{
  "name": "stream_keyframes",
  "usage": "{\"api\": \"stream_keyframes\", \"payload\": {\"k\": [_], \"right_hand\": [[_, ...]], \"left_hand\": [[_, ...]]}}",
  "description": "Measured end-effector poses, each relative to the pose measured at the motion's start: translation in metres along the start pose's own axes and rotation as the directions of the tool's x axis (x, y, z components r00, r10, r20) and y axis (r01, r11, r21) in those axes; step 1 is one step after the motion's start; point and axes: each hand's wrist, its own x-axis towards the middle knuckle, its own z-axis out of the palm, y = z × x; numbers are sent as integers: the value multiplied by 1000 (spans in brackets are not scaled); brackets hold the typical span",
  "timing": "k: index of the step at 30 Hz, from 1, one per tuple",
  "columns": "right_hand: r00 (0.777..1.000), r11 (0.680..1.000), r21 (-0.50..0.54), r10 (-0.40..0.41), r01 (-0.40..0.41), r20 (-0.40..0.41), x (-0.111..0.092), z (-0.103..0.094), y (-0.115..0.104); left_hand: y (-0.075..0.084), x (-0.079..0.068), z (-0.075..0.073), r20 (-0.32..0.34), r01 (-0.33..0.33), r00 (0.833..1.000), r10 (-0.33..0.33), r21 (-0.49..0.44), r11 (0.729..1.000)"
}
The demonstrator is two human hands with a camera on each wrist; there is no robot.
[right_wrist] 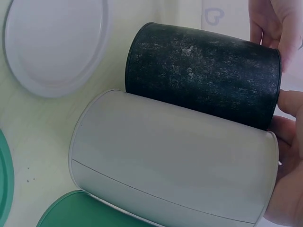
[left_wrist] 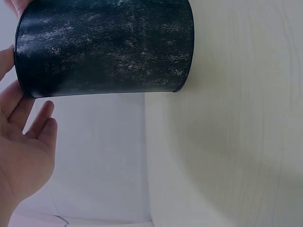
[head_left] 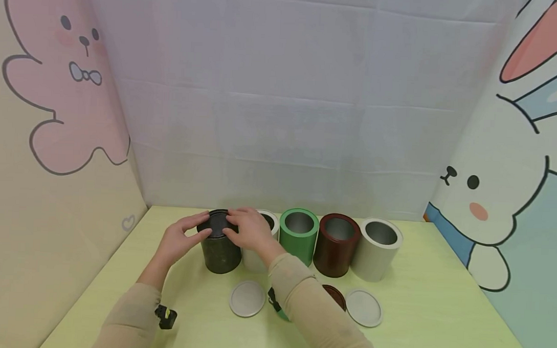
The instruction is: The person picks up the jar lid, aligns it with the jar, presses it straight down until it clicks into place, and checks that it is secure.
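Note:
A scuffed black can stands upright at the left end of a row of cans. My left hand touches the left side of its top rim with fingertips and thumb. From the other side my right hand touches the same rim. Between them shows a dark round top; whether it is a lid or the inside, I cannot tell. The left wrist view has the black can with the left fingers lying loosely beside its rim. A white can stands right against it in the right wrist view.
A green can, a dark red can and another white can continue the row. In front lie a white lid, a brown lid and another white lid. The right forearm partly covers a green lid.

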Motion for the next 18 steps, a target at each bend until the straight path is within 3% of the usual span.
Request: {"api": "stream_keyframes", "payload": {"k": [11,18], "right_hand": [[999,999,-31,20,-19,36,1,2,-2],[998,998,-55,12,-9,60,1,-1,-2]], "left_hand": [[5,0,-1,20,31,999,-32,13,999],[7,2,-3,50,15,999,-20,87,996]]}}
